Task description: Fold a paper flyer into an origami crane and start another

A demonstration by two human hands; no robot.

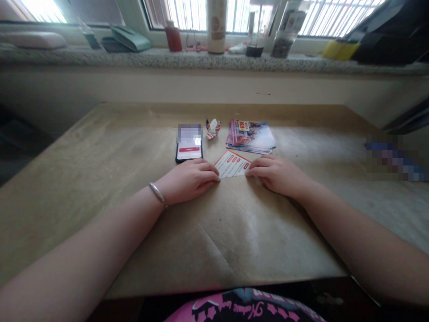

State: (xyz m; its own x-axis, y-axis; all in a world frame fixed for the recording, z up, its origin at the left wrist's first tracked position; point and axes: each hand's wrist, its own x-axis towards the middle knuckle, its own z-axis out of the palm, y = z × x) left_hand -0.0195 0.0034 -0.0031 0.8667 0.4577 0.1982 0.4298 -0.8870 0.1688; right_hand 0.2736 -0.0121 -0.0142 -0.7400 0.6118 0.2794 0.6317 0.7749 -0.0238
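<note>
A small white paper with red labels (232, 164) lies flat on the brown paper-covered table (110, 165). My left hand (188, 180), with a silver bangle on its wrist, presses its curled fingertips on the paper's left corner. On the paper's right corner rests my right hand (278, 174), fingers together and bent down. Both hands pin the sheet to the table rather than lift it.
A phone (189, 145) with a lit screen lies just beyond my left hand. A small folded paper piece (213, 128) and a stack of colourful leaflets (250, 136) sit behind the sheet. Bottles, a cup and boxes line the stone windowsill (187, 58).
</note>
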